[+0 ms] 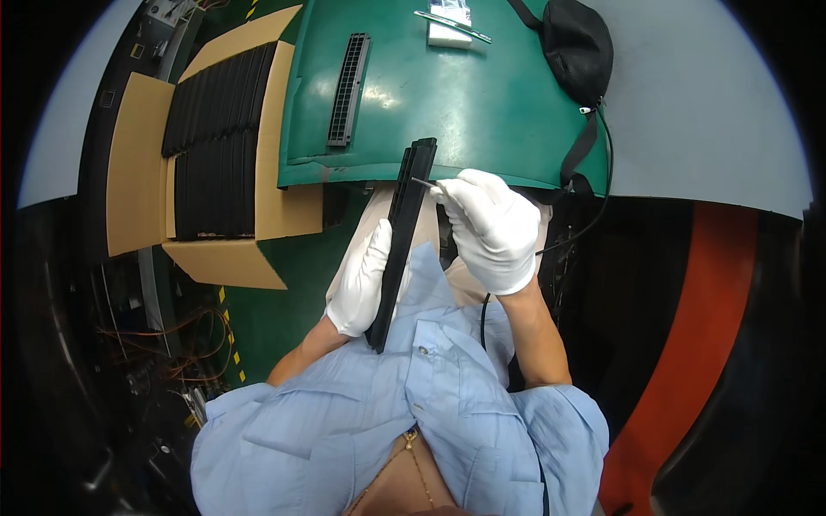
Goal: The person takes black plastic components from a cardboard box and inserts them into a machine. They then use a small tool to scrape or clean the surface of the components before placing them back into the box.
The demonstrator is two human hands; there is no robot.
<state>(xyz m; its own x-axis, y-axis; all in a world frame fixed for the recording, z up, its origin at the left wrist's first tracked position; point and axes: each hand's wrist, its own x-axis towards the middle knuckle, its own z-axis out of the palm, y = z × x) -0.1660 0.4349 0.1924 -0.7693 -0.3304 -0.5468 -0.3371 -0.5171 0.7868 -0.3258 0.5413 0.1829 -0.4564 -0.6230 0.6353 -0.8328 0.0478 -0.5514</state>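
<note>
A long black plastic strip-shaped part (403,232) stands tilted in front of my body, its far end close to the table's near edge. My left hand (361,279), in a white glove, is closed around its lower half from the left side. My right hand (490,225), also white-gloved, pinches a thin metal-tipped tool (423,182). The tool's tip points left and reaches the part's upper half; whether it touches cannot be made out. Most of the tool's handle is hidden in the right hand's fingers.
A green-covered table (465,112) lies ahead, bearing a slotted black strip (348,90), a slim metal tool (453,27) over a white block (447,36), and a black pouch (578,52) with a strap and cable. An open cardboard box (268,142) of stacked black parts (215,185) stands left.
</note>
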